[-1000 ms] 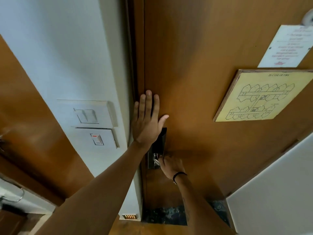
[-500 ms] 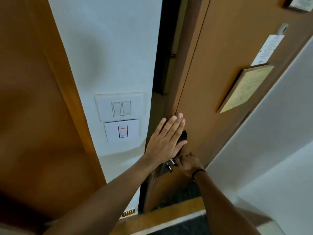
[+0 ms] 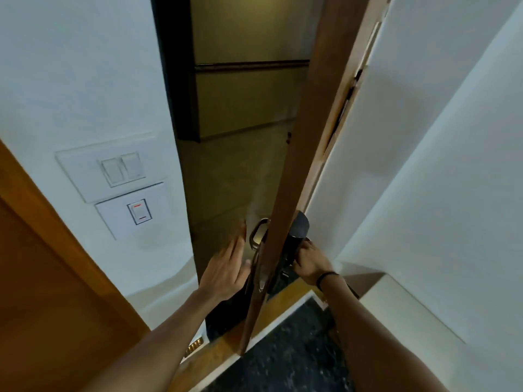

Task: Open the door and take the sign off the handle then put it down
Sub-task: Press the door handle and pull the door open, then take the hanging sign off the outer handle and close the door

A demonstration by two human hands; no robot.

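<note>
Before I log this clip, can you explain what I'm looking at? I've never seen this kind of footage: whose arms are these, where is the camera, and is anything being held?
There is no machine here. A person wears a wide-angle camera on the head, looking forward and down, so both arms enter from the bottom. The brown wooden door stands open, seen almost edge-on, with a dim corridor beyond. The right hand has its grip closed around the dark inner door handle. The left hand is open, fingers extended, reaching round the door's edge toward the metal outer handle; it holds nothing. White wall switches sit on the left. I cannot clearly make out a sign on the handle.
</note>
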